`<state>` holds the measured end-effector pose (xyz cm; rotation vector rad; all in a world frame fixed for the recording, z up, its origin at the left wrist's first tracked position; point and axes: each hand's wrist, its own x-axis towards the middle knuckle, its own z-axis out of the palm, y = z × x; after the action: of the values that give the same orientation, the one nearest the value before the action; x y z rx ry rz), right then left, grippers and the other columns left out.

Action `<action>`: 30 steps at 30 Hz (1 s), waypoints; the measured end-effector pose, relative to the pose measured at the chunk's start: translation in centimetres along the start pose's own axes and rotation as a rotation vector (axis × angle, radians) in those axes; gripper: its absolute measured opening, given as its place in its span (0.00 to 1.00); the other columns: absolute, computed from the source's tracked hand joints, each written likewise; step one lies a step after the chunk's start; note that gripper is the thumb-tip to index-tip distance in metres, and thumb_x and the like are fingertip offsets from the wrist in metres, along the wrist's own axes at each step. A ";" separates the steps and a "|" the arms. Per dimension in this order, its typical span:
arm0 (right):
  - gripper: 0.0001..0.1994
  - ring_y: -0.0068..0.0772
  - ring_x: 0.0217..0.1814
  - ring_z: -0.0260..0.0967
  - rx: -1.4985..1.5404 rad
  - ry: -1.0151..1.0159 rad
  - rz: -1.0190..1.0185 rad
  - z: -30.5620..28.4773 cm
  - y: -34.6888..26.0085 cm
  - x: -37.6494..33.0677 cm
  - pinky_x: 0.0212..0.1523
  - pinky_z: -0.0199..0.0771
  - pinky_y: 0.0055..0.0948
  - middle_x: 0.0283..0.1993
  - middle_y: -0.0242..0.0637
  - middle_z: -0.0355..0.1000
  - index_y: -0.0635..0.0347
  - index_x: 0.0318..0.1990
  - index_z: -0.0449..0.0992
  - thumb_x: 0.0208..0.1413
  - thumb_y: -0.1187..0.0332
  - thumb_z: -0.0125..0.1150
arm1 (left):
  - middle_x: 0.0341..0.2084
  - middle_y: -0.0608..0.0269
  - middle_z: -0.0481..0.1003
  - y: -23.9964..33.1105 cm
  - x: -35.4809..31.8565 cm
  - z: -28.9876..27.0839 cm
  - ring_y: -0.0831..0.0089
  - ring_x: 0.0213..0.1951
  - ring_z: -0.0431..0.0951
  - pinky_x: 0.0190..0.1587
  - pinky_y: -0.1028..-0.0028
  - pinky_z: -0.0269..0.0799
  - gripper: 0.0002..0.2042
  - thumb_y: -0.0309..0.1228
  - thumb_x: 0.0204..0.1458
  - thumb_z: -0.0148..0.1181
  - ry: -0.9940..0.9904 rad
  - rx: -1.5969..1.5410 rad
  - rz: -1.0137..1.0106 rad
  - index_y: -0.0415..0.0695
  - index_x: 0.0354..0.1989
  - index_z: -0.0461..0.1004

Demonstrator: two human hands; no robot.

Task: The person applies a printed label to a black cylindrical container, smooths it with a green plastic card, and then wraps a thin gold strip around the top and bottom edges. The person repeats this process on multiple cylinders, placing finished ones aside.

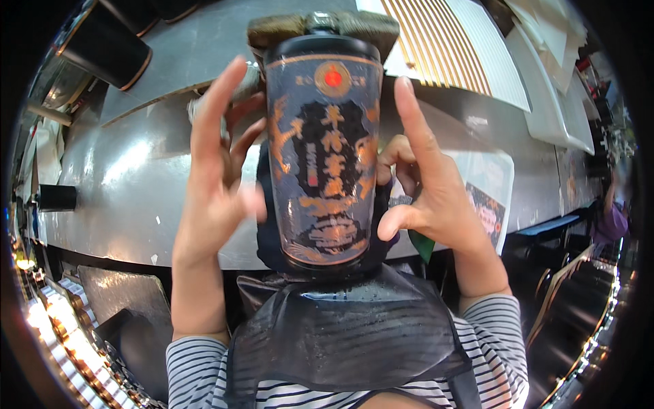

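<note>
- Has the left hand point(214, 163) spread wide, just beside the dark jar point(323, 163).
- Has the right hand point(436, 194) wide between thumb and forefinger; cannot tell if touching the jar.
- Shows the jar between both hands, near the metal table point(122, 225).

The head view looks steeply down from above the apron point(340, 334) at lower centre, facing across the table point(136, 204) toward the top of the frame. It is close: the container point(323, 170) fills much of the middle. The fisheye lens bends the table's near edge and leaves black corners.
</note>
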<state>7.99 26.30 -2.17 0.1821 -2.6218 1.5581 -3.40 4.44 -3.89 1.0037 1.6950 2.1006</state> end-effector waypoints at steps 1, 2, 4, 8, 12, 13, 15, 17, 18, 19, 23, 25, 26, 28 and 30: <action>0.59 0.30 0.30 0.61 -0.012 -0.010 -0.022 0.2 0.6 -0.3 0.34 0.68 0.28 0.57 0.38 0.63 0.46 0.70 0.42 0.28 0.43 0.69 | 0.66 0.56 0.51 -0.6 -1.4 -0.6 0.61 0.65 0.54 0.64 0.61 0.52 0.56 0.52 0.30 0.72 -0.120 0.042 0.043 0.43 0.68 0.46; 0.61 0.31 0.30 0.60 -0.021 -0.014 -0.036 0.4 1.1 -0.5 0.34 0.67 0.29 0.54 0.37 0.66 0.44 0.70 0.40 0.25 0.42 0.69 | 0.67 0.55 0.48 -0.8 -2.2 -1.1 0.60 0.67 0.50 0.66 0.61 0.47 0.62 0.54 0.22 0.72 -0.187 0.180 -0.086 0.44 0.68 0.44; 0.63 0.32 0.31 0.60 -0.065 -0.028 -0.108 0.8 1.7 -0.1 0.35 0.67 0.30 0.46 0.36 0.66 0.42 0.71 0.39 0.23 0.43 0.71 | 0.68 0.56 0.45 -1.2 -2.6 -1.5 0.61 0.68 0.46 0.67 0.60 0.42 0.64 0.54 0.18 0.73 -0.201 0.234 -0.131 0.45 0.69 0.43; 0.64 0.33 0.32 0.59 -0.070 -0.081 -0.043 0.2 0.9 -0.3 0.38 0.67 0.30 0.48 0.33 0.67 0.40 0.71 0.39 0.21 0.46 0.73 | 0.69 0.60 0.43 -1.4 -2.4 -3.2 0.60 0.69 0.45 0.68 0.59 0.41 0.65 0.55 0.15 0.72 -0.271 0.405 -0.099 0.47 0.69 0.43; 0.63 0.34 0.33 0.59 -0.063 -0.019 -0.143 0.7 1.6 0.0 0.39 0.67 0.30 0.55 0.30 0.66 0.39 0.70 0.40 0.21 0.48 0.73 | 0.69 0.60 0.42 -1.6 -3.0 -1.8 0.60 0.69 0.45 0.67 0.60 0.42 0.66 0.56 0.15 0.72 -0.170 0.038 -0.146 0.47 0.69 0.42; 0.63 0.34 0.34 0.60 -0.055 -0.014 -0.152 0.9 1.6 0.0 0.40 0.67 0.30 0.55 0.30 0.66 0.39 0.70 0.40 0.21 0.48 0.74 | 0.69 0.59 0.42 -1.7 -3.1 -1.6 0.60 0.69 0.44 0.67 0.60 0.42 0.67 0.56 0.14 0.73 -0.179 0.069 -0.152 0.47 0.69 0.41; 0.63 0.34 0.34 0.60 -0.037 -0.008 -0.170 1.2 1.7 0.0 0.40 0.67 0.31 0.54 0.31 0.66 0.38 0.70 0.41 0.21 0.49 0.74 | 0.69 0.58 0.42 -1.9 -3.0 -1.2 0.60 0.69 0.42 0.67 0.61 0.42 0.68 0.56 0.14 0.73 -0.195 0.135 -0.160 0.48 0.70 0.39; 0.64 0.33 0.34 0.60 -0.047 -0.012 -0.163 1.2 1.8 -0.1 0.39 0.67 0.31 0.48 0.33 0.67 0.39 0.70 0.41 0.19 0.49 0.74 | 0.69 0.56 0.42 -2.1 -3.1 -0.9 0.60 0.69 0.42 0.67 0.61 0.43 0.71 0.55 0.11 0.74 -0.200 0.098 -0.157 0.48 0.70 0.36; 0.64 0.32 0.34 0.60 -0.052 -0.025 -0.144 1.1 1.7 -0.1 0.38 0.66 0.30 0.43 0.33 0.67 0.40 0.70 0.40 0.18 0.48 0.74 | 0.69 0.55 0.42 -1.9 -3.1 -0.8 0.60 0.69 0.42 0.67 0.61 0.43 0.72 0.54 0.09 0.74 -0.190 0.081 -0.171 0.48 0.70 0.36; 0.65 0.31 0.34 0.60 -0.057 -0.039 -0.124 1.0 1.6 -0.2 0.37 0.66 0.29 0.39 0.34 0.67 0.40 0.71 0.40 0.17 0.48 0.74 | 0.69 0.55 0.42 -1.9 -3.0 -0.7 0.60 0.69 0.43 0.67 0.61 0.43 0.73 0.54 0.08 0.75 -0.181 0.064 -0.184 0.48 0.70 0.35; 0.69 0.23 0.32 0.55 -0.103 -0.022 -0.086 -0.2 1.4 0.0 0.31 0.59 0.22 0.32 0.28 0.60 0.44 0.71 0.39 0.13 0.39 0.71 | 0.68 0.53 0.44 -1.6 -2.4 -1.7 0.59 0.67 0.49 0.64 0.59 0.51 0.71 0.58 0.12 0.72 -0.171 0.104 -0.173 0.46 0.69 0.33; 0.68 0.21 0.29 0.51 -0.066 0.009 -0.077 -0.7 1.1 0.5 0.29 0.55 0.21 0.30 0.27 0.58 0.44 0.71 0.40 0.14 0.38 0.70 | 0.65 0.49 0.50 -1.5 -1.7 -1.7 0.56 0.64 0.57 0.61 0.58 0.59 0.65 0.63 0.25 0.67 -0.146 0.110 -0.156 0.49 0.69 0.31; 0.64 0.27 0.30 0.54 -0.013 0.003 -0.064 -1.0 0.9 0.8 0.33 0.60 0.24 0.29 0.31 0.58 0.41 0.71 0.40 0.19 0.47 0.73 | 0.64 0.47 0.53 -1.4 -1.2 -1.4 0.55 0.62 0.61 0.59 0.58 0.64 0.63 0.65 0.31 0.65 -0.135 0.114 -0.140 0.51 0.69 0.30; 0.62 0.34 0.31 0.58 0.040 -0.021 -0.047 -0.8 0.9 1.3 0.37 0.64 0.28 0.28 0.35 0.58 0.38 0.71 0.39 0.26 0.54 0.77 | 0.64 0.48 0.54 -1.3 -0.7 0.0 0.56 0.60 0.63 0.56 0.58 0.67 0.58 0.65 0.37 0.59 -0.077 0.113 -0.148 0.52 0.69 0.29; 0.63 0.36 0.30 0.59 -0.024 -0.017 -0.092 0.1 1.7 1.5 0.36 0.65 0.29 0.28 0.36 0.59 0.38 0.71 0.35 0.26 0.49 0.75 | 0.63 0.50 0.54 -1.2 -0.2 1.6 0.57 0.59 0.66 0.54 0.59 0.70 0.53 0.65 0.43 0.54 -0.041 0.110 -0.147 0.53 0.69 0.29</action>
<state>6.27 26.92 -3.49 0.3102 -2.6033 1.5023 -2.48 5.85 -5.00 0.9158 1.8220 1.9009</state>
